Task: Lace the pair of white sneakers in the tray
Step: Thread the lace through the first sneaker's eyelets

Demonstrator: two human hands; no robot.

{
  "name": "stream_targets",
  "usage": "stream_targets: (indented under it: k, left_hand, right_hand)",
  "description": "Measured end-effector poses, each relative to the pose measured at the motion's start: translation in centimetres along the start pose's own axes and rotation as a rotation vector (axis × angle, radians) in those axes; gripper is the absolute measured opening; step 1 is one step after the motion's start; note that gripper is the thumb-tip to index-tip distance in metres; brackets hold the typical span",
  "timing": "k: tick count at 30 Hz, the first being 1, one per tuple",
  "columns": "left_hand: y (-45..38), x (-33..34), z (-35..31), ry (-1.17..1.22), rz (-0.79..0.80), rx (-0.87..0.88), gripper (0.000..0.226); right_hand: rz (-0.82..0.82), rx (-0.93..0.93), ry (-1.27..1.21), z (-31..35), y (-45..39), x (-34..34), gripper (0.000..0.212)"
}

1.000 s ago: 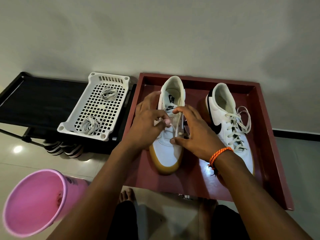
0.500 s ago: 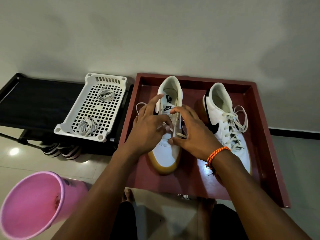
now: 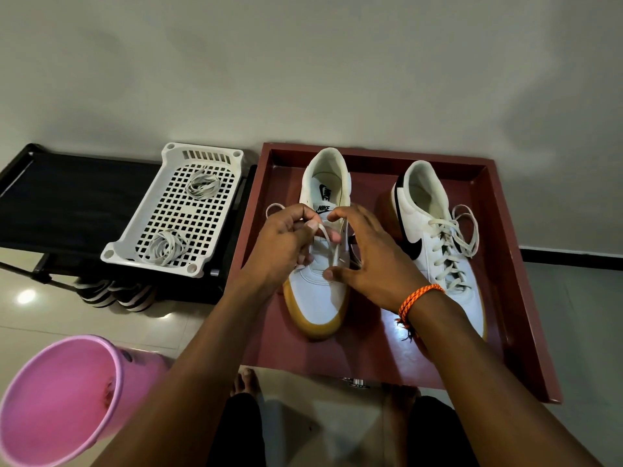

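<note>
Beside the dark red wooden tray (image 3: 526, 298), on its left, a white perforated plastic basket (image 3: 175, 210) sits on a black low rack (image 3: 67, 197); two coiled bundles of white laces lie in it, one near the far end (image 3: 202, 185) and one near the close end (image 3: 165, 247). Under the rack, striped black-and-white sandals (image 3: 111, 293) show only in part. A pink plastic bucket (image 3: 60, 399) lies tipped at the lower left, its rim cut by the frame edge. Bare toes (image 3: 244, 382) and dark trouser legs show below the tray.

Inside the tray stand two white leather sneakers with gum soles, toes toward the person. The right-hand sneaker (image 3: 441, 251) is fully laced, with loose loops trailing to its right. The left-hand sneaker (image 3: 317, 298) is covered across its middle by both hands, so its eyelets are hidden and how far it is laced cannot be told.

The left hand (image 3: 283, 244) has its fingers curled, pinching the white flat lace (image 3: 328, 246) that crosses the tongue; a loop of lace shows behind its knuckles. The right hand (image 3: 367, 254), wearing an orange braided wristband (image 3: 418, 298), arches over the sneaker with its thumb on the toe side and fingertips by the tongue; whether it grips the lace or the sneaker's edge cannot be told.
</note>
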State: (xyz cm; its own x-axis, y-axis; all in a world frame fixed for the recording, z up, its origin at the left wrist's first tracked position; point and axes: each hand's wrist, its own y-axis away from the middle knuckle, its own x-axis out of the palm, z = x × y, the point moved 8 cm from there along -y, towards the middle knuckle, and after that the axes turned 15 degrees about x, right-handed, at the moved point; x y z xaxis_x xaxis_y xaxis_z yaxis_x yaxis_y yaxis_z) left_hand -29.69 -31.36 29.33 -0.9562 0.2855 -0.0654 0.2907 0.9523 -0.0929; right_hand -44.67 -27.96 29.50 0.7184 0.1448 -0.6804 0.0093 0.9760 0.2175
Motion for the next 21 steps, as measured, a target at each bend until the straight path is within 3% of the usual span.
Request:
stream_targets:
  k: [6, 11, 14, 17, 21]
  left_hand:
    - [0.1, 1.4, 0.7, -0.001, 0.053, -0.072, 0.028]
    - [-0.5, -1.9, 0.4, 0.011, -0.199, -0.028, 0.031]
    - [-0.5, -4.9, -0.4, -0.291, -0.267, 0.112, 0.017]
    - [-0.4, -5.5, -0.5, -0.504, -0.192, 0.136, 0.053]
    - [-0.5, -4.4, -0.3, -0.597, -0.131, 0.123, 0.025]
  right_hand:
    - [0.004, 0.002, 0.008, -0.2, 0.0, 0.0, 0.088]
    - [0.019, 0.020, -0.009, -0.5, -0.2, 0.3, 0.088]
    - [0.024, 0.023, -0.018, -0.5, -0.1, 0.2, 0.087]
    - [0.033, 0.029, -0.016, -0.5, 0.0, 0.3, 0.087]
    - [0.040, 0.040, 0.007, -0.5, 0.0, 0.5, 0.081]
